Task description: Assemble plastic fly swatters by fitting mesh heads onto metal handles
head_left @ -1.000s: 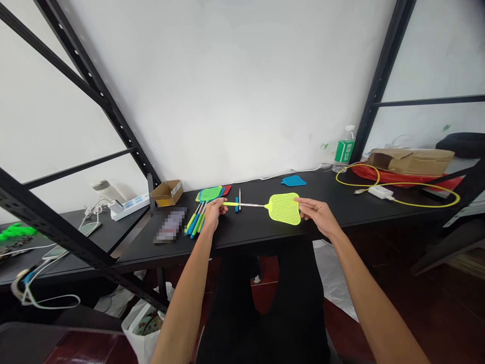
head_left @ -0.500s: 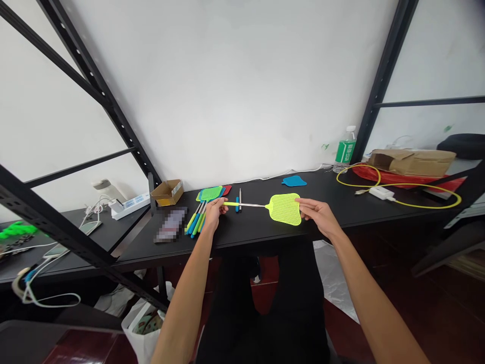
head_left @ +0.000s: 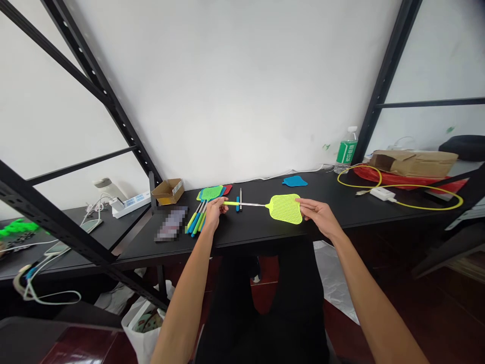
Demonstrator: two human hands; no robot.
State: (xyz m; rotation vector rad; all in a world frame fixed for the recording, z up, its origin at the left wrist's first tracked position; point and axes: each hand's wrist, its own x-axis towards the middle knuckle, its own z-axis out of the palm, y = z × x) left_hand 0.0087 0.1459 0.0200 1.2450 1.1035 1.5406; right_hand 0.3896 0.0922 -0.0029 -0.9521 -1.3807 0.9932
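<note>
I hold a yellow-green fly swatter (head_left: pixel 285 208) level above the black table (head_left: pixel 341 199). My left hand (head_left: pixel 215 211) is closed round its handle end at the left. My right hand (head_left: pixel 317 215) pinches the right edge of the mesh head. A thin metal rod joins handle and head. Just left of my left hand lies a pile of several fly swatters (head_left: pixel 202 208) with green, blue and red heads. A loose blue swatter head (head_left: pixel 294 180) lies farther back, and two loose handle rods (head_left: pixel 238 199) lie behind the held swatter.
A small open cardboard box (head_left: pixel 167 191) and a blurred flat object (head_left: pixel 171 223) sit at the table's left. A green-labelled water bottle (head_left: pixel 345 149), a yellow cable (head_left: pixel 397 189) with a white adapter and a brown cardboard box (head_left: pixel 415 162) are at the right. Black rack posts frame both sides.
</note>
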